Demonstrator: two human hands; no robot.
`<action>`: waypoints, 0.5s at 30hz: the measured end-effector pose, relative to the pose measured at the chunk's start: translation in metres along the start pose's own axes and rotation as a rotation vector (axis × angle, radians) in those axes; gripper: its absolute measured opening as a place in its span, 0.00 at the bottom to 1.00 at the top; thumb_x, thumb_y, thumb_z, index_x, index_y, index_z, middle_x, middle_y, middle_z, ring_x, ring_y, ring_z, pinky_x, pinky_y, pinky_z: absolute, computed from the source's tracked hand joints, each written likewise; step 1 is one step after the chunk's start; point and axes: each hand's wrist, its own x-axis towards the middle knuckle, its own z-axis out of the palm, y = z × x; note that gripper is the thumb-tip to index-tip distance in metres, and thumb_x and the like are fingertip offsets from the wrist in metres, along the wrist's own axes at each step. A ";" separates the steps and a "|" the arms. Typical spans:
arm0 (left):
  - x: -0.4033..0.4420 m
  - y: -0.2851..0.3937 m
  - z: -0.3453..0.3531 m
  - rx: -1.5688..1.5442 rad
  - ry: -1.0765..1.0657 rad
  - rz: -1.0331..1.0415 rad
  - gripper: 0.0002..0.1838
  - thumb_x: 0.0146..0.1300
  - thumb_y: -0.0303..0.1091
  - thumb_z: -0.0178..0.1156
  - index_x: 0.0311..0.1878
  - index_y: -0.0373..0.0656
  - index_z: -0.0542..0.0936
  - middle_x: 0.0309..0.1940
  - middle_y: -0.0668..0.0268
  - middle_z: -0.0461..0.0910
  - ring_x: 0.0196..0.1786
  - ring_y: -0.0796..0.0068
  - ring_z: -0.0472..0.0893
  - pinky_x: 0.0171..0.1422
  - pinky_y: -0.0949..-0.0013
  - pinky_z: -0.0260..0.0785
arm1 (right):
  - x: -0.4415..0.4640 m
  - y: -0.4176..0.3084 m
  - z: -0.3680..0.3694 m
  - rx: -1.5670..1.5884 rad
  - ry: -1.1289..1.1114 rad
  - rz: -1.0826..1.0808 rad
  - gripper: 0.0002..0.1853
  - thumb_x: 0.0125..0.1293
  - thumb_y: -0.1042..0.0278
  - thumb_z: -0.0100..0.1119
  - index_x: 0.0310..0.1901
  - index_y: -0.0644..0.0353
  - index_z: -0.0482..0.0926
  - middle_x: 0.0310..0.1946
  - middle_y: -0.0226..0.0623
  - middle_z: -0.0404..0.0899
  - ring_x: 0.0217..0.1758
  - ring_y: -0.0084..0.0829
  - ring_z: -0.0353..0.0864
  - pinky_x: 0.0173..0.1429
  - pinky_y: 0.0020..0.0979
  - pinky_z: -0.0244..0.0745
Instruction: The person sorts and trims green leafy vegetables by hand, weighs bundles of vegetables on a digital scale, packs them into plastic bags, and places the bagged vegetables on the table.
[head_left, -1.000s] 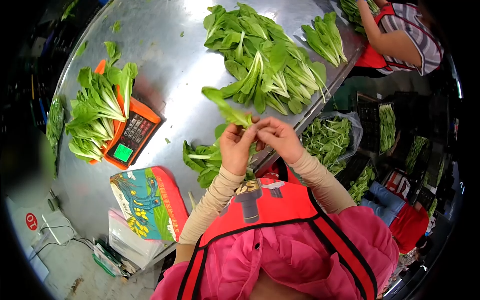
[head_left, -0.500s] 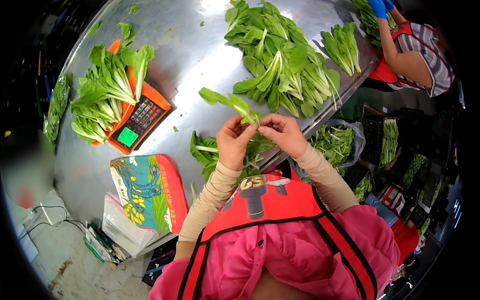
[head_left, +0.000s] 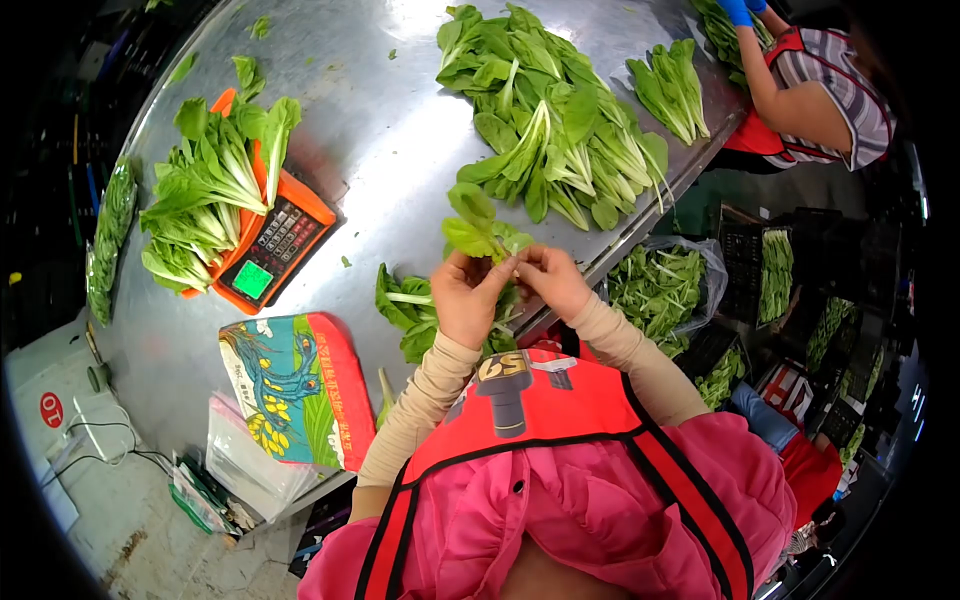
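Observation:
A small leafy green (head_left: 472, 225) is pinched between both hands over the near edge of the table, its leaves pointing up and away from me. My left hand (head_left: 466, 302) is closed round its lower part. Touching it, my right hand (head_left: 556, 282) has thumb and fingers pressed together at the stem end; the exact grip is partly hidden. Below my hands lie more loose greens (head_left: 408, 312), partly covered by my left hand and sleeve. Beyond them spreads a large pile of leafy greens (head_left: 560, 125).
An orange digital scale (head_left: 285, 240) bears a heap of greens (head_left: 205, 190). A printed bag (head_left: 295, 385) and clear plastic bags (head_left: 245, 455) lie at the table's (head_left: 385, 120) left. A co-worker's blue-gloved hands (head_left: 738, 10) are at the upper right. Bagged greens (head_left: 660, 290) stand below the right edge.
The held green has swung from pointing left to pointing upward. My right hand has come slightly lower and to the left, and the whole view has shifted a little.

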 end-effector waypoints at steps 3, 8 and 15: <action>0.002 -0.004 -0.009 0.140 0.018 0.019 0.09 0.52 0.22 0.64 0.36 0.32 0.77 0.31 0.66 0.79 0.34 0.82 0.76 0.40 0.77 0.69 | -0.013 -0.019 -0.006 -0.868 0.202 -0.523 0.17 0.57 0.66 0.61 0.45 0.65 0.71 0.30 0.35 0.77 0.30 0.28 0.77 0.36 0.27 0.72; -0.003 -0.004 -0.010 0.436 0.019 0.122 0.09 0.49 0.23 0.66 0.31 0.31 0.77 0.25 0.67 0.79 0.29 0.83 0.76 0.35 0.78 0.70 | 0.014 -0.066 0.000 -0.295 -0.004 -0.480 0.21 0.57 0.66 0.62 0.50 0.66 0.73 0.29 0.32 0.77 0.31 0.25 0.75 0.39 0.25 0.71; 0.007 -0.008 -0.031 -0.279 0.056 -0.189 0.09 0.55 0.23 0.63 0.39 0.36 0.76 0.29 0.66 0.79 0.31 0.78 0.77 0.39 0.76 0.71 | 0.006 -0.066 0.004 0.280 -0.038 -0.254 0.12 0.67 0.65 0.50 0.43 0.66 0.75 0.29 0.31 0.76 0.24 0.17 0.71 0.28 0.20 0.67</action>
